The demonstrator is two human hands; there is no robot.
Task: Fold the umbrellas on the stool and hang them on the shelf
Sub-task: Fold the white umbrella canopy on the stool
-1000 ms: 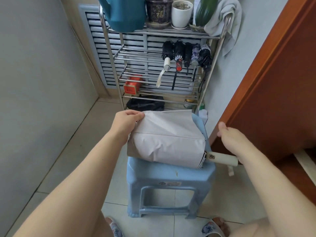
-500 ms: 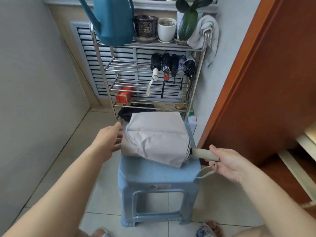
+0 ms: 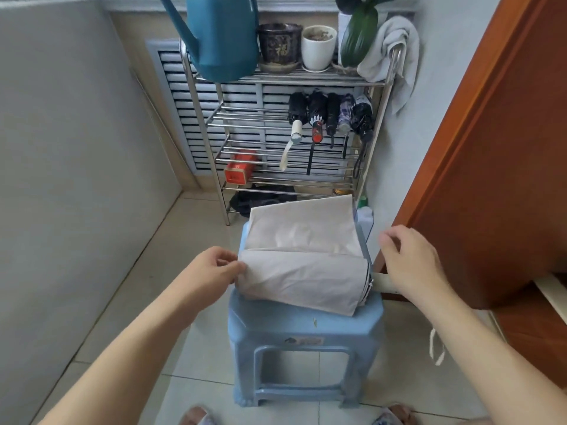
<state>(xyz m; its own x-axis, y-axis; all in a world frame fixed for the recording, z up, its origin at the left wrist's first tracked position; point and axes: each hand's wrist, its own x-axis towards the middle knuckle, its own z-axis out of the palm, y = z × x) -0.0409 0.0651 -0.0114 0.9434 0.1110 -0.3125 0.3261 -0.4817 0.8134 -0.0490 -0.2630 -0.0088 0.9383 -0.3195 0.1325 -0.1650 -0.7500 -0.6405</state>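
On the light-blue plastic stool (image 3: pixel 306 325) lies a beige collapsed fabric umbrella (image 3: pixel 302 269), canopy loose, cream handle (image 3: pixel 380 282) poking right past the seat edge. Left hand (image 3: pixel 216 266) pinches the canopy's left edge. Right hand (image 3: pixel 412 263) hovers over the handle, fingers relaxed, holding nothing. Behind, five folded umbrellas (image 3: pixel 331 116) hang on the steel wire shelf (image 3: pixel 221 139).

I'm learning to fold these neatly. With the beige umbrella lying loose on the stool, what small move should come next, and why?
Probably wrap the loose flap around the shaft. The beige umbrella lies on the blue stool with its canopy still spread in wide flaps; the left hand pinches the cloth edge, while the right hand sits over the handle, ready to steady it.
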